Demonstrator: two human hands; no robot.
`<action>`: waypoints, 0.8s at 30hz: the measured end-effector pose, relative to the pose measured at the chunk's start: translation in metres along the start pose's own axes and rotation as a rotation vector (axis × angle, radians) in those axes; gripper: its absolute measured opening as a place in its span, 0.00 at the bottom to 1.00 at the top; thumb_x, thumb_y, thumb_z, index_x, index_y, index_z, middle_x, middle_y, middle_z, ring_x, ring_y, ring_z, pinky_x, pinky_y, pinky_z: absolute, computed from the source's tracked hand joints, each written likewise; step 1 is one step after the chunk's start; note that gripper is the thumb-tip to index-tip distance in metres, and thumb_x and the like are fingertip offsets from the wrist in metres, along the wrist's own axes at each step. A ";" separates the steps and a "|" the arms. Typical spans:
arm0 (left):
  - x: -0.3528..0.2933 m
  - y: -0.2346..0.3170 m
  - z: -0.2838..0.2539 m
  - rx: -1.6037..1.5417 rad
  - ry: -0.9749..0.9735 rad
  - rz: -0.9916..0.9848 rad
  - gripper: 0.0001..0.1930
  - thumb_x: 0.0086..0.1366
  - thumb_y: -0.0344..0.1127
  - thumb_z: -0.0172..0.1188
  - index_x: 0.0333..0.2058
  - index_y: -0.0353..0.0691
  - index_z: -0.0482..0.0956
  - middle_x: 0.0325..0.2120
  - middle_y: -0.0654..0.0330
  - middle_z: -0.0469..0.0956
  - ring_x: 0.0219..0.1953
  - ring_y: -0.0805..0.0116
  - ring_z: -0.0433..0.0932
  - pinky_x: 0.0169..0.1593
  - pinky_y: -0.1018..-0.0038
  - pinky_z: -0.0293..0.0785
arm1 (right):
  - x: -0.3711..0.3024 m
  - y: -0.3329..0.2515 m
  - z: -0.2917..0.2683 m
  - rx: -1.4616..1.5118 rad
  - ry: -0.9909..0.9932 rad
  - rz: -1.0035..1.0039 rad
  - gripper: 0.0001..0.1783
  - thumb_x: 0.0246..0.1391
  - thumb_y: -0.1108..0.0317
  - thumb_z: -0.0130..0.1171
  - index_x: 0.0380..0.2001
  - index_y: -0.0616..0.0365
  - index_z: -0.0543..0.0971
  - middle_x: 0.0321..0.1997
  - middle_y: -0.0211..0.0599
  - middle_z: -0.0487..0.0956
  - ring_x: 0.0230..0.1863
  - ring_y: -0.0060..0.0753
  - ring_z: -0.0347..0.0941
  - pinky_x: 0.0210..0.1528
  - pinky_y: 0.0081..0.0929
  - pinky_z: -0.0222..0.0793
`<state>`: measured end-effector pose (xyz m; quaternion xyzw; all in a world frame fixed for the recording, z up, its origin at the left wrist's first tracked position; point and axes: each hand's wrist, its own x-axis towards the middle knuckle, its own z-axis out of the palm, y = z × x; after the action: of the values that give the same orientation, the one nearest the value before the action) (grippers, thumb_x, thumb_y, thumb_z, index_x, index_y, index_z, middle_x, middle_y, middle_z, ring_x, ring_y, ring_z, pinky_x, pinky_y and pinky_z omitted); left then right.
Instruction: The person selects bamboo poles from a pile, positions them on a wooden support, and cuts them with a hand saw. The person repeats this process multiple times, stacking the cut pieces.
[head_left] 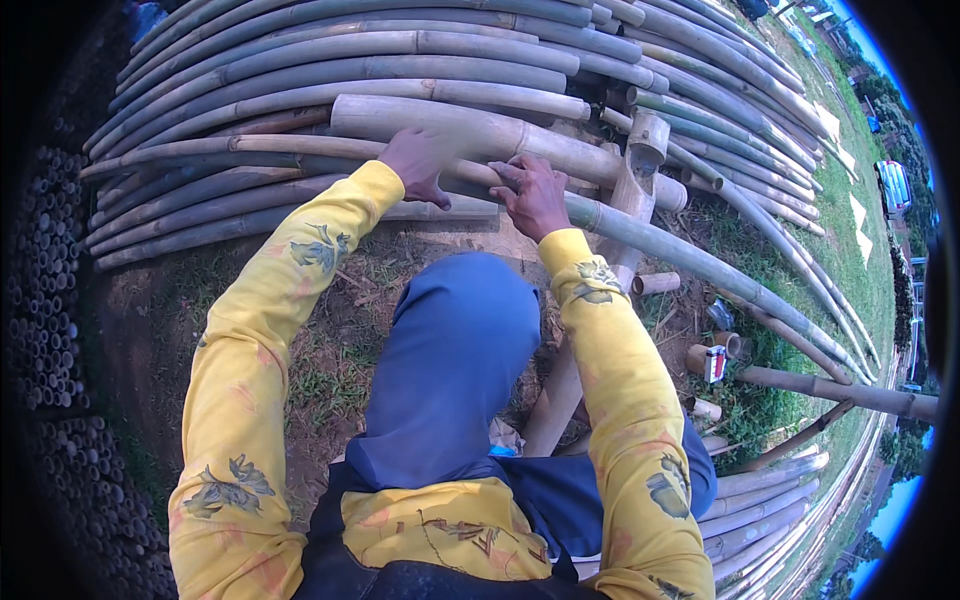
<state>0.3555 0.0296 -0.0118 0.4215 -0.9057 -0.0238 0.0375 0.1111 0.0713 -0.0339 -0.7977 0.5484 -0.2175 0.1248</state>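
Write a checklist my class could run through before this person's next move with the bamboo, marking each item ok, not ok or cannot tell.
1. Right hand on the pole: ok, it lies over the pole.
2. Left hand gripping the pole: cannot tell; it is blurred there.
3. Sleeves clear of the hands: ok, both end at the wrists.
4. Gloves worn: not ok, both hands are bare.
5. Thick pole fixed to the post: cannot tell, no fastening shows.
6. Ground by the post clear: not ok, a short piece lies there.
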 end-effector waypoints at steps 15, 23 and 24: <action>0.045 0.004 -0.008 0.034 -0.416 -0.038 0.30 0.44 0.49 0.75 0.42 0.35 0.79 0.38 0.45 0.83 0.45 0.43 0.81 0.51 0.53 0.77 | -0.139 0.082 -0.222 -0.083 -0.381 0.397 0.24 0.57 0.59 0.68 0.56 0.56 0.82 0.51 0.52 0.83 0.49 0.50 0.81 0.53 0.40 0.75; 0.054 -0.025 0.038 0.044 -0.318 0.003 0.41 0.45 0.47 0.74 0.56 0.30 0.74 0.47 0.39 0.80 0.51 0.41 0.79 0.56 0.54 0.75 | -0.493 0.082 -0.217 0.081 0.592 1.049 0.20 0.58 0.68 0.63 0.54 0.55 0.81 0.36 0.39 0.85 0.39 0.29 0.82 0.45 0.29 0.76; 0.045 -0.057 0.060 0.094 -0.209 0.030 0.43 0.46 0.47 0.75 0.59 0.30 0.71 0.49 0.38 0.79 0.53 0.42 0.78 0.57 0.54 0.74 | -0.522 0.066 -0.190 0.088 0.628 1.166 0.19 0.57 0.68 0.64 0.52 0.56 0.82 0.36 0.40 0.85 0.38 0.31 0.82 0.44 0.30 0.76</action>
<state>0.3644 -0.0408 -0.0741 0.4046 -0.9109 -0.0244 -0.0766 -0.1937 0.5392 -0.0059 -0.2629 0.8912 -0.3588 0.0888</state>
